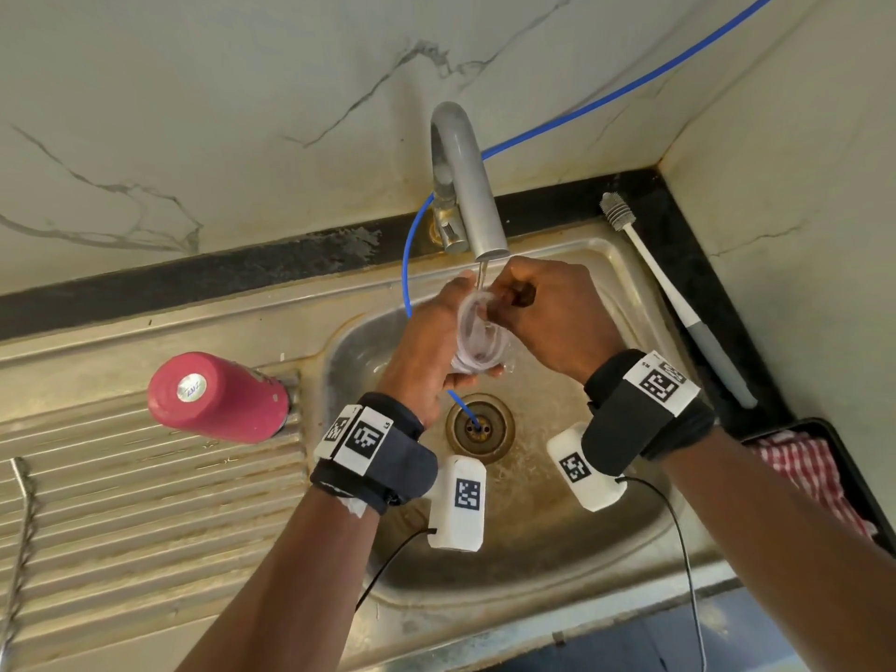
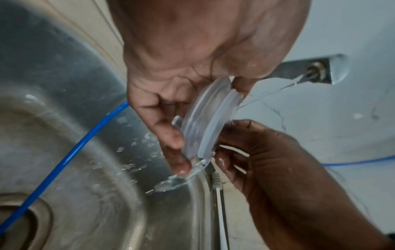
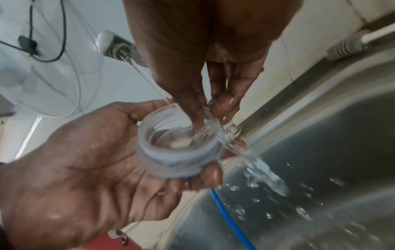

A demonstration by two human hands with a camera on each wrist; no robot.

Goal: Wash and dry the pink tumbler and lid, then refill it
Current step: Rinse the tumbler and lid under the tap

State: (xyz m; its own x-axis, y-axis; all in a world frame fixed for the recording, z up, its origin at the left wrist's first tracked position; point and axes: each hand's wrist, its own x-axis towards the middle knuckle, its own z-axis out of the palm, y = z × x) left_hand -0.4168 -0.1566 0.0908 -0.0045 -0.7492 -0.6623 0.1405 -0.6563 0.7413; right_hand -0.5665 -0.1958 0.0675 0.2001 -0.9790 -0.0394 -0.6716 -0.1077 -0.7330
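A clear plastic lid (image 1: 477, 339) is held on edge under the running tap (image 1: 465, 186), over the sink. My left hand (image 1: 431, 351) grips it from the left, thumb on the top rim and fingers under it (image 2: 175, 143). My right hand (image 1: 543, 308) comes from the right; in the right wrist view one digit reaches inside the lid (image 3: 177, 152) while the other fingers (image 3: 224, 104) press its outer rim. Water runs through the lid and spills off its lower edge. The pink tumbler (image 1: 218, 397) stands upside down on the drainboard, left of both hands.
A steel sink (image 1: 557, 550) with a round drain (image 1: 480, 429) lies below. A blue hose (image 1: 409, 264) runs from the wall into the drain. A white bottle brush (image 1: 679, 303) lies on the right counter edge. A red checked cloth (image 1: 814, 472) sits in a black tray.
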